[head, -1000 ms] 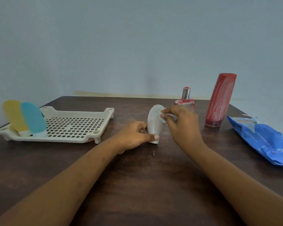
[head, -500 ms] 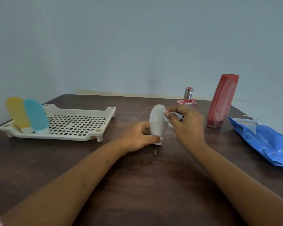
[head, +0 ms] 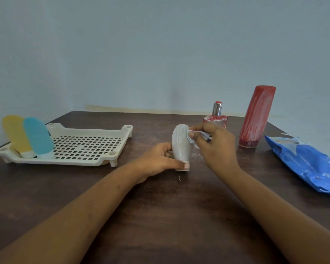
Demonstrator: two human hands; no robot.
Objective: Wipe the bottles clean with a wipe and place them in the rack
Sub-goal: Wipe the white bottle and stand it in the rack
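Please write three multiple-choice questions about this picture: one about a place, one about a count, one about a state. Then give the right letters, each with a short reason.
1. Where does the blue wipe pack lie?
A) in the rack
B) under the left arm
C) on the table, at the right

2. How many bottles stand in the rack?
A) none
B) two
C) four

3. What is the state of the white bottle?
A) held cap-down on the table, a wipe pressed on it
B) lying in the rack
C) standing untouched

Answers:
1 C: the pack lies flat on the table's right side.
2 B: only the yellow bottle and the blue bottle stand there, at the rack's left end.
3 A: the left hand grips its lower part, and the right hand holds the wipe against its upper part.
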